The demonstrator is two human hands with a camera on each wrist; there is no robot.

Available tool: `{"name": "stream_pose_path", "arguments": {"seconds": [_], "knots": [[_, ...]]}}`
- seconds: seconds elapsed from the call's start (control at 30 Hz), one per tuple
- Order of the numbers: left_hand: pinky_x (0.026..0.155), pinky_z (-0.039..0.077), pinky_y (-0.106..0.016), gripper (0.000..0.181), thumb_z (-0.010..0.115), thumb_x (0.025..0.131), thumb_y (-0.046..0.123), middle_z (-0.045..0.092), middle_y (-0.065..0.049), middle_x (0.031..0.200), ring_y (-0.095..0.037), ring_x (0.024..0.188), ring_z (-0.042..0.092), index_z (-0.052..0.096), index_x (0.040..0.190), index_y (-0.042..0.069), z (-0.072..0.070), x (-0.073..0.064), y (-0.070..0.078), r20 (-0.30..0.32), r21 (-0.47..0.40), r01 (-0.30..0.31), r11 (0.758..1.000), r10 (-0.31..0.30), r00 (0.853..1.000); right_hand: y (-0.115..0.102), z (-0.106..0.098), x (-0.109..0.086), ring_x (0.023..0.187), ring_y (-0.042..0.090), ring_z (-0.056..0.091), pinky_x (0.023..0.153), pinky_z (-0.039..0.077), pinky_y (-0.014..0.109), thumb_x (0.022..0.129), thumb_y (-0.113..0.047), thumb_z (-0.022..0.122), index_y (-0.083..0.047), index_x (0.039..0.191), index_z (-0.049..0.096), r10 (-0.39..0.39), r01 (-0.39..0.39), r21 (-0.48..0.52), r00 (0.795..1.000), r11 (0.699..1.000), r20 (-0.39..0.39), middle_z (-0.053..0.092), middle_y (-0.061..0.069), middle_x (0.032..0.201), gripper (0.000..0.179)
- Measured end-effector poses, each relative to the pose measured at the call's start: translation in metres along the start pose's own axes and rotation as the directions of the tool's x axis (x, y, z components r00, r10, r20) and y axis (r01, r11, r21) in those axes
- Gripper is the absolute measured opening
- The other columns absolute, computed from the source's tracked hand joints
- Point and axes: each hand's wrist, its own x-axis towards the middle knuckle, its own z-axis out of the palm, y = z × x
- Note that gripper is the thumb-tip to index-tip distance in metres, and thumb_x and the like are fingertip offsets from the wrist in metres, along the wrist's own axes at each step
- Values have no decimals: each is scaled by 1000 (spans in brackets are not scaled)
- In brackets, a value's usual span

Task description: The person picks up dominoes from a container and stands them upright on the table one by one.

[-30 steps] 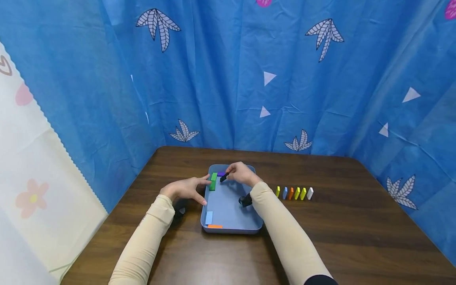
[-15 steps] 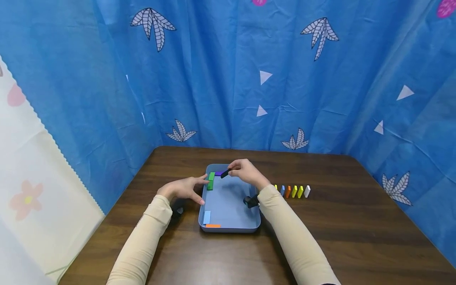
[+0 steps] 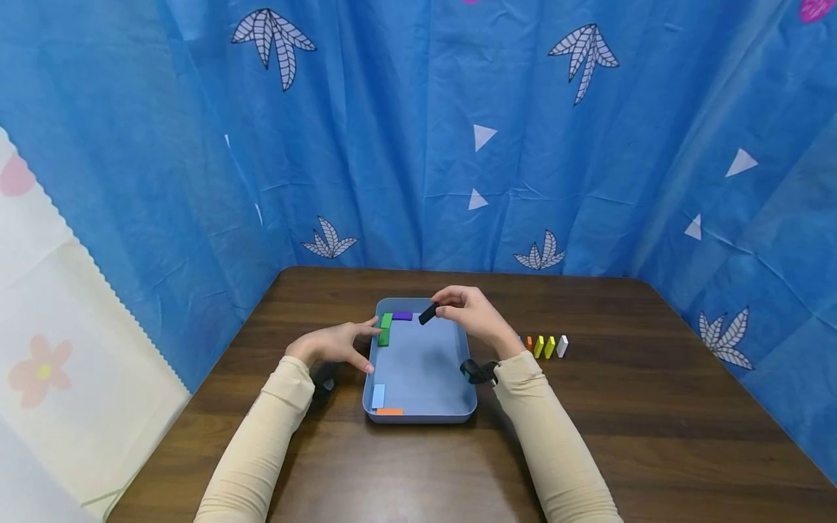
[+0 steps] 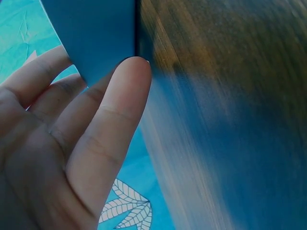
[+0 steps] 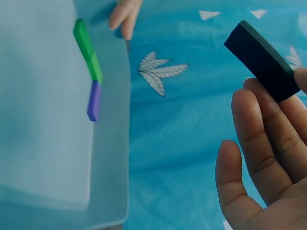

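My right hand [image 3: 476, 314] pinches a black domino-like block [image 3: 428, 314] between thumb and fingertips. The block tilts above the far right part of a blue-grey tray [image 3: 418, 419]; the right wrist view shows it plainly, apart from the tray floor. At the tray's left wall, my left hand [image 3: 335, 344] rests with fingers and thumb spread, holding nothing. Two green blocks [image 3: 386, 320] line that wall end to end, and a purple block [image 5: 94, 101] continues from them along the far wall. In the near left corner lie a light blue block [image 3: 378, 396] and an orange block [image 3: 390, 412].
Several blocks stand in a row on the wooden table right of the tray, among them a yellow block [image 3: 539, 346] and a white block [image 3: 562, 346]. My right forearm hides part of the row. A blue curtain [image 3: 418, 145] hangs behind the table.
My right hand has lifted the black block up and rightward, away from the purple block. My left hand keeps its place at the tray's left side. The head view has shifted slightly.
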Motion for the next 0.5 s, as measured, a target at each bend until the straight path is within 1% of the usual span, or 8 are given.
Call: {"name": "stream_pose_path", "arguments": {"seconds": [0.17, 0.27, 0.4, 0.5], "knots": [[122, 21, -61, 91, 85, 81, 26, 7, -5, 171, -38, 155, 11, 36, 156, 11, -1, -2, 0, 3, -9, -16, 1000, 16, 1000, 3, -11, -17, 100, 25, 69, 95, 55, 45, 98, -8, 61, -1, 119, 68, -24, 25, 11, 998, 1000, -50, 72, 17, 111, 23], [122, 21, -61, 90, 85, 81, 26, 7, -4, 171, -38, 156, 11, 36, 156, 11, -1, -1, 0, 5, -12, -17, 1000, 17, 1000, 5, -19, -23, 101, 28, 68, 95, 57, 49, 98, -8, 62, 0, 120, 68, -37, 38, 13, 997, 999, -62, 71, 19, 113, 24], [121, 23, -60, 90, 85, 81, 27, 7, -4, 171, -37, 156, 11, 37, 156, 12, -2, -1, -1, 1, -10, -18, 1000, 18, 1000, 3, -30, -30, 102, 33, 68, 94, 57, 51, 97, -10, 65, 0, 121, 68, -36, 36, 1, 998, 999, -58, 69, 19, 117, 26], [121, 23, -61, 90, 84, 81, 28, 7, -4, 171, -38, 155, 11, 37, 156, 12, -1, 0, -1, 4, -6, -25, 1000, 25, 1000, 2, -39, -36, 101, 31, 69, 91, 59, 45, 96, -11, 66, 1, 121, 67, -14, 14, -2, 999, 1000, -41, 70, 19, 116, 28]]}}
